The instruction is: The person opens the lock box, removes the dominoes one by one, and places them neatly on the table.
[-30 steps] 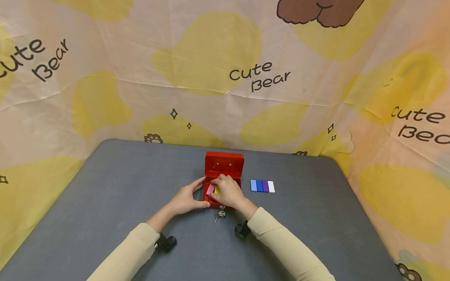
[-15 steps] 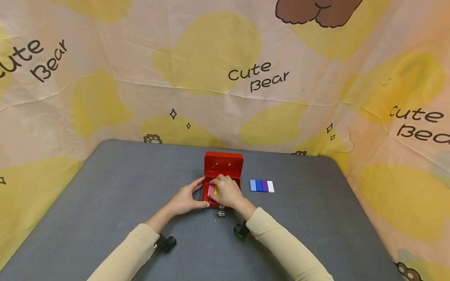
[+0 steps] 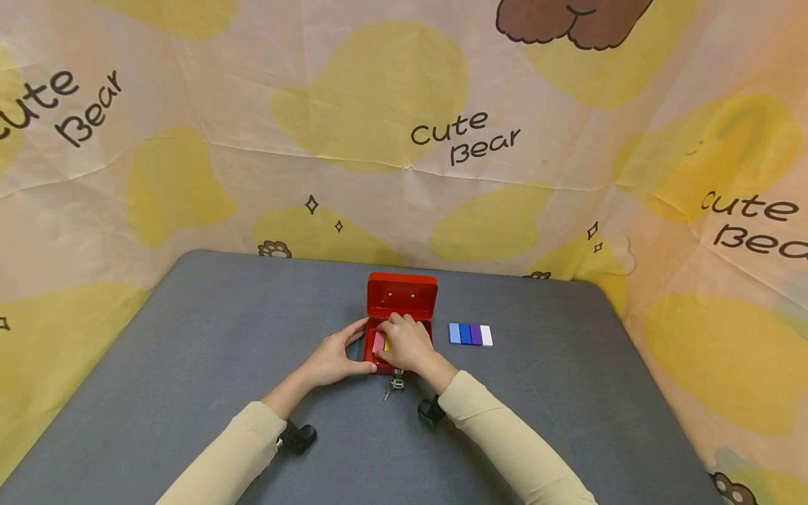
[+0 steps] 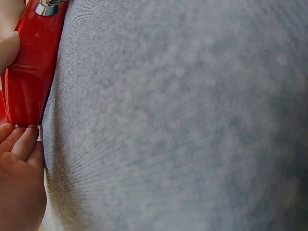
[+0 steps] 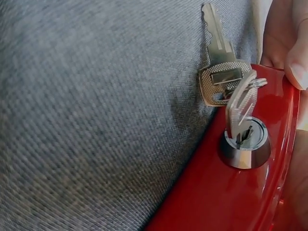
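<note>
A small red metal cash box (image 3: 402, 294) stands on the table with its lid raised. My left hand (image 3: 328, 359) grips its left side, thumb at the front corner and fingers along the side, as the left wrist view also shows at the red wall (image 4: 36, 62). Inside the box, my right hand (image 3: 407, 344) pinches flat blocks: a pink block (image 3: 379, 342) and a yellow block (image 3: 388, 344) show between thumb and fingers. That hand hides the rest of the interior. A key sits in the front lock (image 5: 246, 144), with a second key (image 5: 221, 62) hanging from it.
Right of the box lies a row of several flat blocks (image 3: 470, 334), light blue, blue, purple and white. They rest on a grey cloth-covered table (image 3: 536, 393). Printed fabric (image 3: 353, 91) rises behind the table's far edge.
The pink block was tilted a second ago and now stands straighter beside the yellow one. My right hand has shifted only slightly, now covering more of the yellow block. My left hand keeps its place.
</note>
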`<state>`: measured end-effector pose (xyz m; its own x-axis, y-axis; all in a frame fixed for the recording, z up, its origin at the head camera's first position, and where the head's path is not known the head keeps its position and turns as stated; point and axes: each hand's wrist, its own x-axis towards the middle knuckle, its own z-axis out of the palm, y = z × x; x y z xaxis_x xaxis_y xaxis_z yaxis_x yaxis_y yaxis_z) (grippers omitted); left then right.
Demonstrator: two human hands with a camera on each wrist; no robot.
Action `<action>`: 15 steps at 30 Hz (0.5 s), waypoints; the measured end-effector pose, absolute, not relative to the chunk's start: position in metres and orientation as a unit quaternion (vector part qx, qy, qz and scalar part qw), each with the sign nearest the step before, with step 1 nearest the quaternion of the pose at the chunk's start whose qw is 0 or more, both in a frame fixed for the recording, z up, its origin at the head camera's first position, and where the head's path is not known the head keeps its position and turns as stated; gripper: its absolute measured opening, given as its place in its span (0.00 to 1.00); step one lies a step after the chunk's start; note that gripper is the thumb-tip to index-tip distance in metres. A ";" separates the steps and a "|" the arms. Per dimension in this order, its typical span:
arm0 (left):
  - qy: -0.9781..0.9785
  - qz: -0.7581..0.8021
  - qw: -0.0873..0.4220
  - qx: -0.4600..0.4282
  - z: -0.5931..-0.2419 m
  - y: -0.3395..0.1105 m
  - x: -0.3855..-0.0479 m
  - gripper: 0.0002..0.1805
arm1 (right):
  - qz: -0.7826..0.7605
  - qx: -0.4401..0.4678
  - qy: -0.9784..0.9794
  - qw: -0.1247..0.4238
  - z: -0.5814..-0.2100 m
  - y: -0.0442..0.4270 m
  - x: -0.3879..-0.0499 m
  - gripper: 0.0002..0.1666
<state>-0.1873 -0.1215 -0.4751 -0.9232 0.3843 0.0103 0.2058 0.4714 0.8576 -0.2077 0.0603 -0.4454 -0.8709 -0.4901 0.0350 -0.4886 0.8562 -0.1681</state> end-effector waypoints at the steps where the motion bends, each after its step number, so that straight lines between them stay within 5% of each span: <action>1: 0.853 0.484 0.092 0.173 -0.475 -0.121 -0.187 0.49 | -0.084 -0.255 0.963 0.005 -0.445 0.060 -0.208 0.28; 15: 0.852 0.485 0.092 0.175 -0.475 -0.121 -0.187 0.49 | -0.107 -0.271 0.957 0.007 -0.447 0.063 -0.208 0.27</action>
<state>-0.1871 -0.1210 -0.4754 -0.9218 0.3875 0.0128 0.2091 0.4691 0.8581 -0.2081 0.0628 -0.4469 -0.8529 -0.5202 0.0449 -0.5173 0.8301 -0.2084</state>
